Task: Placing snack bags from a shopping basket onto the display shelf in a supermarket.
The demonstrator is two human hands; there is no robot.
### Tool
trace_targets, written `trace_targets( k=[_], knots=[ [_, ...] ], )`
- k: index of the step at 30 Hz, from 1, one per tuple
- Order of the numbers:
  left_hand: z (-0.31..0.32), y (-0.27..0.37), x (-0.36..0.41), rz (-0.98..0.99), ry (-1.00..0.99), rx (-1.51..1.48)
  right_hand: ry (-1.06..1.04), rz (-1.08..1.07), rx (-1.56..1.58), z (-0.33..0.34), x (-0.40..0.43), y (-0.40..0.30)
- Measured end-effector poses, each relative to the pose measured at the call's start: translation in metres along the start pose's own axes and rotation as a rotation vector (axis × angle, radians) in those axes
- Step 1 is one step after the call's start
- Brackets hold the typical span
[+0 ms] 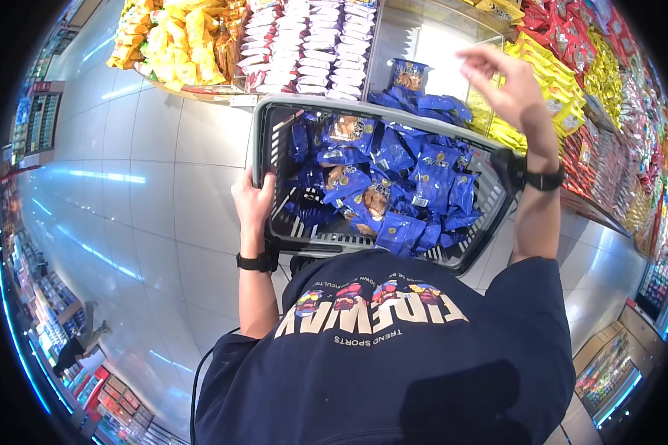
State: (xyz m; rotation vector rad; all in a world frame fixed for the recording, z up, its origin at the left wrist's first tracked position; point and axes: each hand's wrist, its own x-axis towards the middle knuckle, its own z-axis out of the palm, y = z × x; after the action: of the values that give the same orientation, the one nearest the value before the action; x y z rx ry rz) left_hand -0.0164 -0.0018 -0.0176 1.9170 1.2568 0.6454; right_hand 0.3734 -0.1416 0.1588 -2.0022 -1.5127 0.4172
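Note:
My left hand (253, 203) grips the left rim of a grey and black plastic shopping basket (456, 127), thumb on top. Many blue snack packets (389, 146) lie loosely piled in the basket, some with clear windows showing brown food. Past the basket's far side, my right hand (504, 83) hangs over a display compartment (392, 36), fingers apart and nothing in them. Below and left of this hand, several more blue packets (445, 104) lie in the compartment's near part, and one packet (409, 75) leans upright behind them.
Yellow snack bags (181, 41) and stacked white packets (312, 44) fill the display at far left. Yellow bags (548, 83) and red bags (556, 33) crowd the right side. Tiled floor (145, 222) spreads to the left, where a person (75, 350) stands in the distance near shelves.

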Motion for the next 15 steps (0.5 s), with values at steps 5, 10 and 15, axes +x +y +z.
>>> trace_targets(
  k=[5,10,15],
  knots=[
    [-0.002,0.012,0.0,-0.078,-0.004,-0.014,-0.624,0.087,0.346,0.067,-0.049,-0.033],
    [0.0,0.008,0.004,-0.03,0.008,0.042,-0.056,0.063,-0.2,0.172,-0.059,0.003],
    [0.003,0.005,0.002,-0.037,-0.011,0.051,-0.052,0.444,-0.448,0.227,-0.039,0.009]
  ],
)
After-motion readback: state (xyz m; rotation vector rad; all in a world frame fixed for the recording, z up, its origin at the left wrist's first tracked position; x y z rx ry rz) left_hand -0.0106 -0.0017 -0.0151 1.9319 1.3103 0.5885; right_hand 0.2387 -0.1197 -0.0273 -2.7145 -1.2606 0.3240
